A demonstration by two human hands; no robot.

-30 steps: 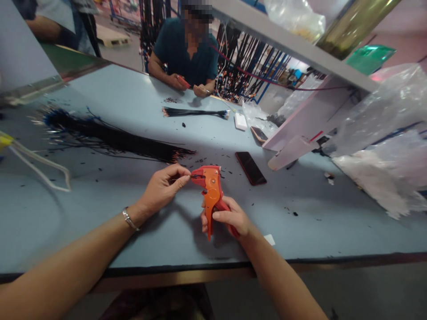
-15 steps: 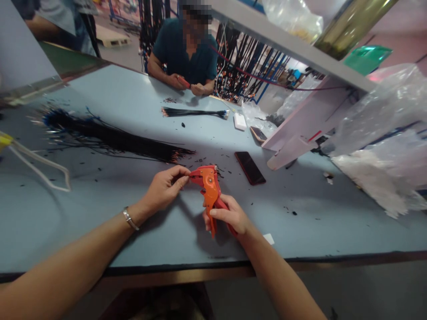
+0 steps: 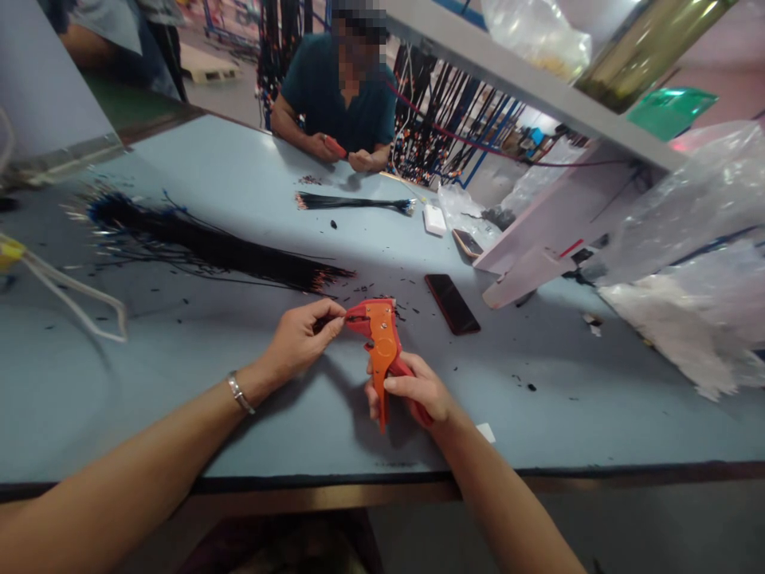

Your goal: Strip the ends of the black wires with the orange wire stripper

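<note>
My right hand point(image 3: 415, 389) is wrapped round the handles of an orange and red wire stripper point(image 3: 383, 339), held upright above the table with its jaws pointing left. At the jaw tips, my left hand point(image 3: 307, 335) pinches a thin black wire, mostly hidden by the fingers. Behind my left hand lies a thick bundle of black wires point(image 3: 239, 253), with coppery ends on the right and blue and silvery ends on the left. Small black scraps are strewn near the stripper.
A dark phone point(image 3: 453, 304) lies right of the stripper. Across the table point(image 3: 538, 430), a person point(image 3: 335, 96) holds a red tool, near a smaller wire bundle point(image 3: 355, 202). A white box point(image 3: 434, 220) and plastic bags point(image 3: 687, 303) are at right, below a shelf point(image 3: 526, 88).
The whole scene has shifted slightly right in view. The stripper has turned a little in my right hand, while my left hand stays at its jaws.
</note>
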